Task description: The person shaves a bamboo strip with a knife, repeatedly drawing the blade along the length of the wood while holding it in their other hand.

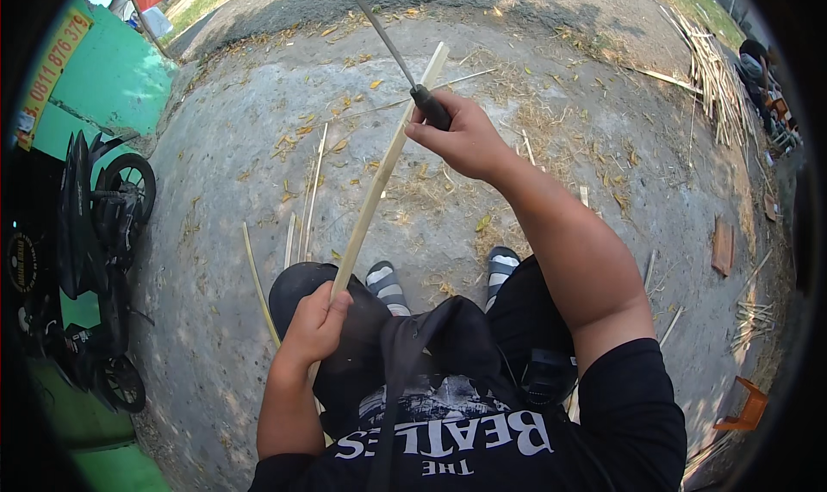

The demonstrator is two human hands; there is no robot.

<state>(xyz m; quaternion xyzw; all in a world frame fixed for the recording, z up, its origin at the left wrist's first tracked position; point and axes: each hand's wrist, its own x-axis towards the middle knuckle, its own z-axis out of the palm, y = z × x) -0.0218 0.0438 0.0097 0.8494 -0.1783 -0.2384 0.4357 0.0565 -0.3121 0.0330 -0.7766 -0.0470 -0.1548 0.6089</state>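
Observation:
My left hand (316, 324) is closed around the lower end of a long, pale bamboo strip (376, 186), near my left knee. From there the strip slants up and away to the right. Farther out, my right hand (463, 136) grips the black handle of a knife (431, 107). Its long, narrow grey blade (379, 28) points forward and to the left, seen nearly edge-on. The handle lies against or just above the strip's upper part; I cannot tell whether they touch. Several thin strips (315, 177) lie on the ground beyond my left knee.
A dark motorbike (99, 268) stands by a green wall (112, 74) on the left. At the far right are a heap of bamboo strips (711, 70), a person (755, 68), a brown slab (723, 246) and an orange plastic stool (745, 406). Shavings and leaves litter the concrete.

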